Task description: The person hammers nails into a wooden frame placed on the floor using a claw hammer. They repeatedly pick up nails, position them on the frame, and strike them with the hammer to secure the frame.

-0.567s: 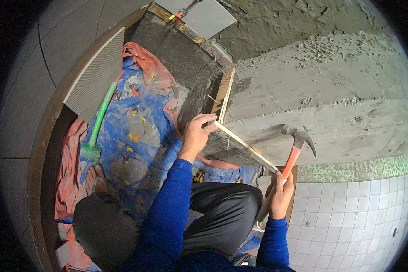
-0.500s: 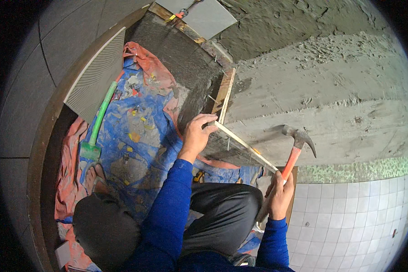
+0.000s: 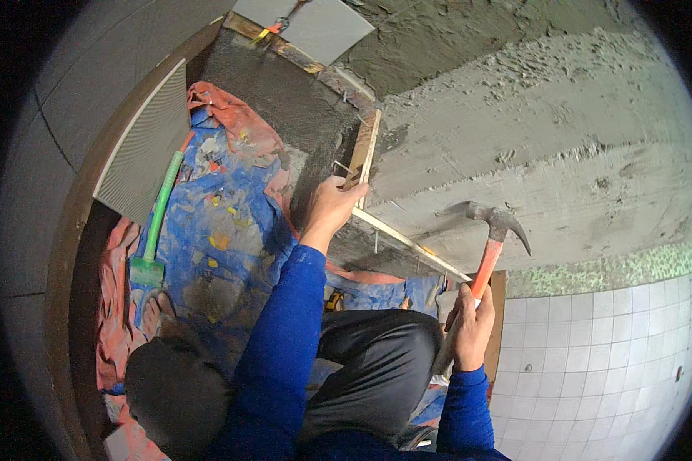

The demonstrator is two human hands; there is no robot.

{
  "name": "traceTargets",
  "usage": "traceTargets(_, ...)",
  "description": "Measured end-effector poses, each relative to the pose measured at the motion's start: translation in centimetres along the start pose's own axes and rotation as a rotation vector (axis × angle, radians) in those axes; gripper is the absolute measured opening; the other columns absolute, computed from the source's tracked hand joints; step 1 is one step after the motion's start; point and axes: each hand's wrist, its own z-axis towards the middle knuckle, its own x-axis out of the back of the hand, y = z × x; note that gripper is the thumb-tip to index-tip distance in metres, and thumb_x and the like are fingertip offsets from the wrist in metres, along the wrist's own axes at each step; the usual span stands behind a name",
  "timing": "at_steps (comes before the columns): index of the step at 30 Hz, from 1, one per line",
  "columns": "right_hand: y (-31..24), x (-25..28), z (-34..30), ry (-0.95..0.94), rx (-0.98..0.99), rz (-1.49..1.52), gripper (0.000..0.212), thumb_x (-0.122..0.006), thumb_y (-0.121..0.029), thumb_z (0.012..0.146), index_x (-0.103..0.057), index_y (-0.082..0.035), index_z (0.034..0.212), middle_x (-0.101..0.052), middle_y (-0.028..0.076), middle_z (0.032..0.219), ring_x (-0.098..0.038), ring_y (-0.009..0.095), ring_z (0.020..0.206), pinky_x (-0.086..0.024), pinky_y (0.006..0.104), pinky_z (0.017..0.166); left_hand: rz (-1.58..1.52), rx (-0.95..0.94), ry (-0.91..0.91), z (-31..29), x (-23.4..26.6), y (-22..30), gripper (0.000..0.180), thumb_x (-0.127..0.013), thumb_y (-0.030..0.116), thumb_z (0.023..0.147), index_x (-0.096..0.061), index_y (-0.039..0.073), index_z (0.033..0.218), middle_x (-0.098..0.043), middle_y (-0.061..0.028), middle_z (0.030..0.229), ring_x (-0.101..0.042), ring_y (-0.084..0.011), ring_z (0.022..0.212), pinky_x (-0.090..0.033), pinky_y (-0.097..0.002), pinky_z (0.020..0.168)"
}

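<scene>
My right hand (image 3: 473, 326) is closed around the orange handle of a claw hammer (image 3: 496, 230), whose metal head points up beside the grey mortar surface. A long thin wooden strip (image 3: 407, 242) runs along the edge of that surface, and its near end reaches my right hand. At the far end of the strip, my left hand (image 3: 332, 206) grips a shorter wooden batten (image 3: 367, 146), thumb on its face and the other fingers partly hidden behind it. Nails stick out beside both pieces of wood; one nail (image 3: 376, 242) stands below the long strip.
A green-handled mallet (image 3: 159, 215) lies on a stained blue tarp (image 3: 238, 200) to the left. Beside it leans a ridged tile (image 3: 146, 146). Wet grey mortar (image 3: 546, 138) spreads right, above white square tiles (image 3: 577, 346). My bent knee (image 3: 384, 346) is below.
My left hand has shifted from the long strip's far end up onto the shorter batten. The right hand still holds the hammer, nearly unmoved. The whole view has shifted slightly.
</scene>
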Motion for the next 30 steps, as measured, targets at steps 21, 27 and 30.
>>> traceTargets(21,-0.3,0.4,0.1,0.03,0.126,-0.208,0.03,-0.064,-0.028,0.107,-0.06,0.002,0.106,-0.065,0.024,0.078,-0.065,0.037,0.068,-0.051,0.0434,0.067,0.066,0.015,0.008,0.3,0.1,1.2,0.051,-0.086,0.04,0.084,-0.078,-0.004,0.107,-0.078,-0.0138,0.103,-0.07,-0.0215,0.097,-0.053,-0.0354,0.086)
traceTargets(27,0.1,0.7,0.3,-0.02,0.058,-0.142,0.028,-0.066,-0.026,0.105,-0.058,0.001,0.104,-0.065,0.023,0.077,-0.067,0.039,0.073,-0.051,0.0455,0.066,0.138,0.004,0.089,1.3,-0.6,1.0,0.046,-0.085,0.041,0.083,-0.079,-0.002,0.096,-0.079,-0.019,0.096,-0.074,-0.0305,0.091,-0.054,-0.0405,0.085)
traceTargets(30,0.1,0.6,0.2,0.009,0.128,-0.153,0.028,-0.065,-0.025,0.106,-0.059,0.002,0.107,-0.062,0.019,0.075,-0.064,0.029,0.068,-0.05,0.0412,0.066,0.01,0.022,0.076,0.8,-0.5,2.0,0.041,-0.086,0.037,0.081,-0.08,-0.001,0.097,-0.079,-0.019,0.093,-0.074,-0.0358,0.089,-0.055,-0.0431,0.086)
